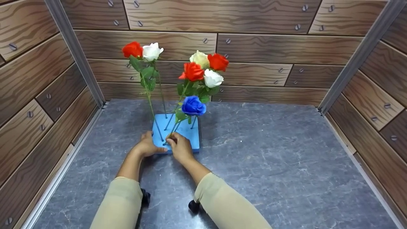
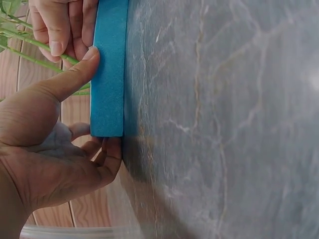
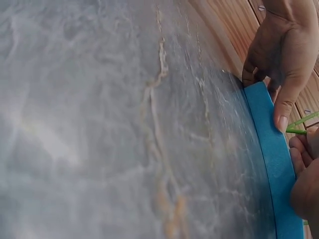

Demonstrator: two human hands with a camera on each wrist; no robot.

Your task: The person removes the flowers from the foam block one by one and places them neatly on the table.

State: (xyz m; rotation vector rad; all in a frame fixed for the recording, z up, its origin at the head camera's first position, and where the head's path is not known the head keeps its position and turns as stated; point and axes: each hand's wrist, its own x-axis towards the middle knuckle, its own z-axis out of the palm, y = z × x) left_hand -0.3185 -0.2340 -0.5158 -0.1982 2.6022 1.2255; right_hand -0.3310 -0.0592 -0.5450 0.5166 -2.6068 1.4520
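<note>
A blue foam block (image 1: 193, 136) lies flat on the table with several roses standing in it on long green stems. My left hand (image 1: 147, 146) holds its near left corner. In the left wrist view the thumb (image 2: 75, 74) presses on the top edge while the other fingers curl against the side. Low over the block, my right hand (image 1: 182, 149) pinches a green stem (image 2: 32, 40) between thumb and fingers. This stem leans up towards the blue rose (image 1: 193, 106), the nearest bloom. Its lower end shows close to the block's front left part.
Red (image 1: 132, 49) and white (image 1: 152, 52) roses rise at the block's left. A cluster with red (image 1: 218, 61), white (image 1: 213, 78) and cream (image 1: 199, 59) roses stands at its right. Wood-patterned walls (image 1: 254, 47) enclose the grey marbled table (image 1: 270, 159) at the back and sides.
</note>
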